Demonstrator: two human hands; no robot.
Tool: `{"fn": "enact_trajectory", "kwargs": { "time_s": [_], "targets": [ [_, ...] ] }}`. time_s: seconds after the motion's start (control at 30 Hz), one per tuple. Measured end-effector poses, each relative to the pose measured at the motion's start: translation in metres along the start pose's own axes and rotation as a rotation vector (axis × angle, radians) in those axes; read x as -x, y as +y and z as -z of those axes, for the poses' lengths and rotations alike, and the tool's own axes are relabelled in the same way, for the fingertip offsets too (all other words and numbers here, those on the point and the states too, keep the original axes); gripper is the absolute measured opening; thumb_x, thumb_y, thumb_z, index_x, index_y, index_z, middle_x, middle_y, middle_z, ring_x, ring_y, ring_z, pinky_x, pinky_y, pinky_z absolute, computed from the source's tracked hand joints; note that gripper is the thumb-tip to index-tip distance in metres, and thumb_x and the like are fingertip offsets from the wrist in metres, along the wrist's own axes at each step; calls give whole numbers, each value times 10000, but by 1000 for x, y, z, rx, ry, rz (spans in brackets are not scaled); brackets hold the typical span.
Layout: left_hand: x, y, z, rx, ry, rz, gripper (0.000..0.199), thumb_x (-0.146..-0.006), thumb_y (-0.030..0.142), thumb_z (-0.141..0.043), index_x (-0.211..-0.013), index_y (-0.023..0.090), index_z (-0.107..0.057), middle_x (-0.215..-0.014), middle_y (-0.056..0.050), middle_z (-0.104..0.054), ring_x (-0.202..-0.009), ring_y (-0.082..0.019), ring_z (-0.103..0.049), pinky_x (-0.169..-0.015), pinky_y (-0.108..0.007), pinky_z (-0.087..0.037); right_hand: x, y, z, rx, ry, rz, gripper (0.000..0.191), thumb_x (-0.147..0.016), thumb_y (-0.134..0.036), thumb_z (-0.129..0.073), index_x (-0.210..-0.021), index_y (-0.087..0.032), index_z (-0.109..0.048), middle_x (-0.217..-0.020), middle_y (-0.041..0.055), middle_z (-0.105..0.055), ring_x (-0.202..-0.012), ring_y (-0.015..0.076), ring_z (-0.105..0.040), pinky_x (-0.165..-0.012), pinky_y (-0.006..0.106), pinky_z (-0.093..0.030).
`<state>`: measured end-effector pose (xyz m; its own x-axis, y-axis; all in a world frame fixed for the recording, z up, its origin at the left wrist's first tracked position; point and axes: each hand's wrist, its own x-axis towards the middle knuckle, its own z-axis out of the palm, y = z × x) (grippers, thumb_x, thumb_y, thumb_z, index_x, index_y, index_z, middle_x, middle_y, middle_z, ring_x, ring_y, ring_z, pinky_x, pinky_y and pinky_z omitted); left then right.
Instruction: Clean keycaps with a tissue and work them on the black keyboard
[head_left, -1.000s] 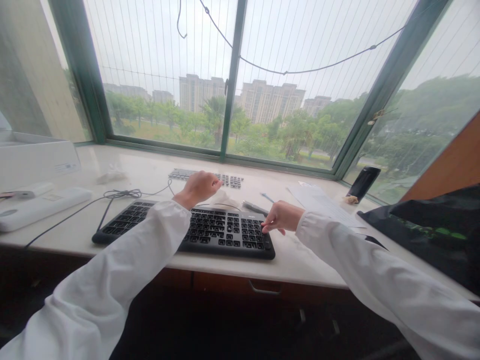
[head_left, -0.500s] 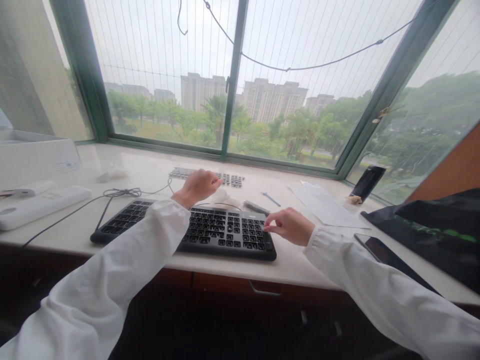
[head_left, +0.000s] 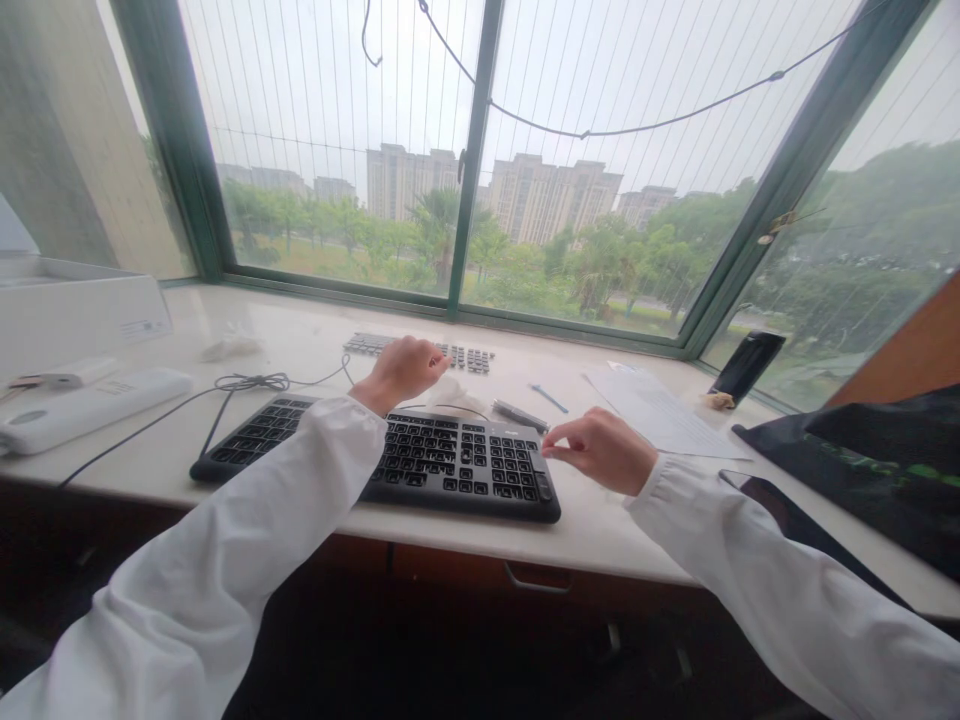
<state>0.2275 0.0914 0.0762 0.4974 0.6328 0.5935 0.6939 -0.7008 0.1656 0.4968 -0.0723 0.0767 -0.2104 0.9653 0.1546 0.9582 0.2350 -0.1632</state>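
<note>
A black keyboard (head_left: 487, 480) with its keycaps off lies along the front of the white counter (head_left: 592, 535). Beyond it, several loose keycaps (head_left: 474, 360) are laid out in rows. My left hand (head_left: 405, 372) hovers between the keyboard and these rows, its fingers curled; whatever they may hold is hidden. At the keyboard's top right corner is my right hand (head_left: 600, 450), thumb and fingertips pinched together; anything between them is too small to make out. Near its fingertips lies a dark slim tool (head_left: 519, 415).
Papers (head_left: 652, 405), a blue stick (head_left: 550, 398) and an upright dark phone (head_left: 748, 365) stand or lie to the right, with a black bag (head_left: 885, 470) and a tablet (head_left: 802, 530). A coiled cable (head_left: 251, 383), white box (head_left: 82, 315) and white power strip (head_left: 97, 408) are at left.
My right hand has shifted slightly right relative to the keyboard, toward its edge. My left hand stays near the keycap rows. The whole view has moved a little.
</note>
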Motion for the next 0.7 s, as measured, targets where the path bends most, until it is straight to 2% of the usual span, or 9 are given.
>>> {"fn": "enact_trajectory", "kwargs": {
  "time_s": [0.1, 0.3, 0.53, 0.7],
  "targets": [
    [0, -1, 0, 4, 10, -6, 487, -896, 403, -425, -494, 154, -543, -458, -31, -505, -424, -107, -383, -491, -267, -256, -1, 2, -3, -13, -22, 19, 182, -819, -406, -662, -821, -271, -784, -568, 4, -623, -544, 123, -523, -631, 255, -365],
    [0, -1, -2, -24, 44, 2, 489, -891, 419, -449, -488, 154, -527, -456, -24, -506, -427, -102, -390, -492, -261, -254, 5, 6, -12, -132, -74, 140, 290, -814, -505, -647, -789, -250, -784, -519, 0, -574, -499, 106, -462, -602, 248, -368],
    [1, 1, -1, -18, 39, -8, 506, -906, 420, -444, -485, 151, -525, -456, -23, -506, -424, -97, -381, -506, -258, -269, -14, 20, -21, -159, -43, 81, 315, -796, -527, -645, -801, -243, -783, -507, -18, -520, -489, 99, -395, -546, 249, -322],
    [0, 1, -2, -38, 46, -4, 491, -904, 406, -443, -496, 157, -553, -465, -29, -504, -438, -110, -384, -514, -268, -282, -26, 25, -18, -211, -165, 111, 368, -749, -562, -662, -790, -216, -783, -523, -16, -521, -501, 96, -367, -525, 247, -306]
  ]
}}
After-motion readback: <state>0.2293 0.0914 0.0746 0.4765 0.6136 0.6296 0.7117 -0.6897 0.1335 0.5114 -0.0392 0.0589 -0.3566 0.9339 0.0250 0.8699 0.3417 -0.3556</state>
